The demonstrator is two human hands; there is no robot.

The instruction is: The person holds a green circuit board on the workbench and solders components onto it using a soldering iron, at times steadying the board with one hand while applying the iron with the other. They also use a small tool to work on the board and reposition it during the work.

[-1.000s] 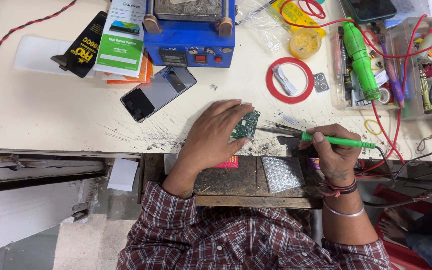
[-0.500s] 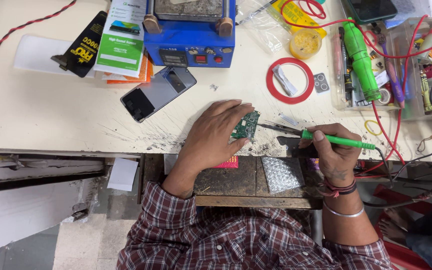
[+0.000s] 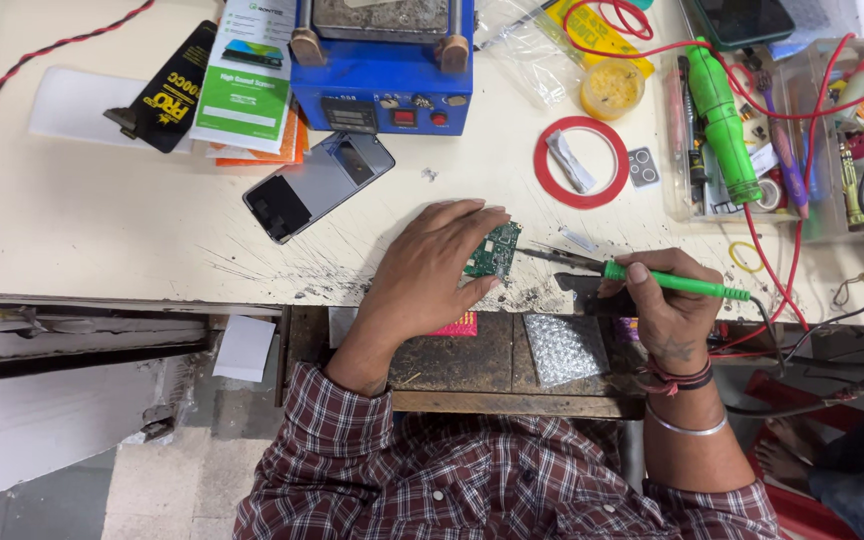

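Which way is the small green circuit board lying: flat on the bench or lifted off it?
Flat: the circuit board rests on the bench, pinned by left hand fingertips.

A pale cream workbench (image 3: 82,230), scratched and soot-marked near its front edge, is carrying everything here. A blue box-shaped heating machine (image 3: 382,75) is sitting at the back. Beside it, printed cardboard packets (image 3: 242,80) are lying fanned out, and a grey phone back panel (image 3: 317,185) is resting at a slant. A red tape ring (image 3: 582,162) is lying flat, a small yellow round tub (image 3: 612,88) just behind it. A clear plastic tray (image 3: 802,130) of tools is sitting at the right.
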